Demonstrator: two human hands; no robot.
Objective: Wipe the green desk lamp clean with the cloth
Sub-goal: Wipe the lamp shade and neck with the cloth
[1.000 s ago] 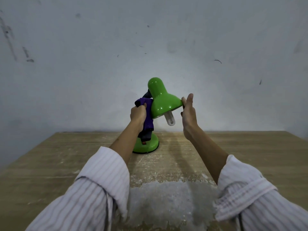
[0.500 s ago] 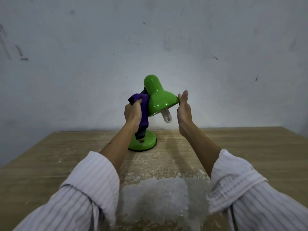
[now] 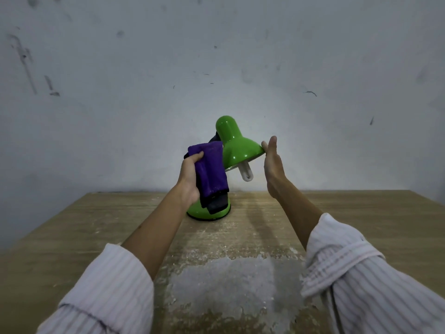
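I see both forearms reaching forward from rolled-up striped sleeves. My left hand (image 3: 190,175) is closed around a purple cloth (image 3: 210,171), thumb on top, just left of the green lamp's shade (image 3: 237,147). My right hand (image 3: 273,162) is flat, fingers straight and upright (palm facing left), fingertips touching the shade's right rim.
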